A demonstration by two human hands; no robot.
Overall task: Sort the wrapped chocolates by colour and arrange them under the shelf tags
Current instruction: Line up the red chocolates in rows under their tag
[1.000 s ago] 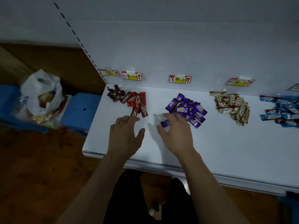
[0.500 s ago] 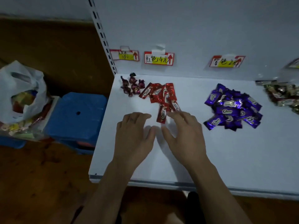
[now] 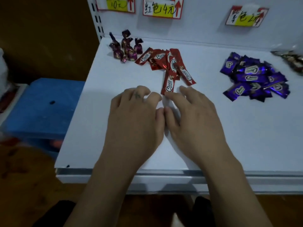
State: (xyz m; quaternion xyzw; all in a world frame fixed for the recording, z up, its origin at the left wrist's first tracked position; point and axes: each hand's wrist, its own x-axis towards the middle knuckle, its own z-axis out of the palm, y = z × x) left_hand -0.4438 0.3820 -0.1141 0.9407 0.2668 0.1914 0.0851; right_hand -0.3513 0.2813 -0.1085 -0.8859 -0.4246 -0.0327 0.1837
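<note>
1. A blue plastic stool (image 3: 42,108) stands on the brown floor, off the left edge of the white shelf board (image 3: 246,136).
2. In the shelf's back left corner we see a small cluster of dark purple twist-wrapped chocolates (image 3: 126,48), under the leftmost yellow paper tag with a red arrow (image 3: 116,4).
3. Just right of that cluster lie the red foil-wrapped chocolate bars (image 3: 164,63), loosely overlapping near the back edge under the second handwritten tag (image 3: 162,9). One long red bar (image 3: 168,84) sticks out of the pile toward the front edge.
4. Our left hand (image 3: 136,122) lies palm down mid-shelf, fingers loosely bent and holding nothing.
5. Our right hand (image 3: 195,118) lies beside it, palm down, fingers spread and relaxed, also holding nothing. The two thumbs meet. The index fingertip sits at the near end of the long red bar; we cannot tell whether it touches.
6. Well apart to the right, the shiny purple wrapped chocolates (image 3: 254,79) form a heap under the third handwritten tag (image 3: 246,17).
7. At the back right of the view, a blurred gold-brown wrapped pile (image 3: 293,61) is cut off.
</note>
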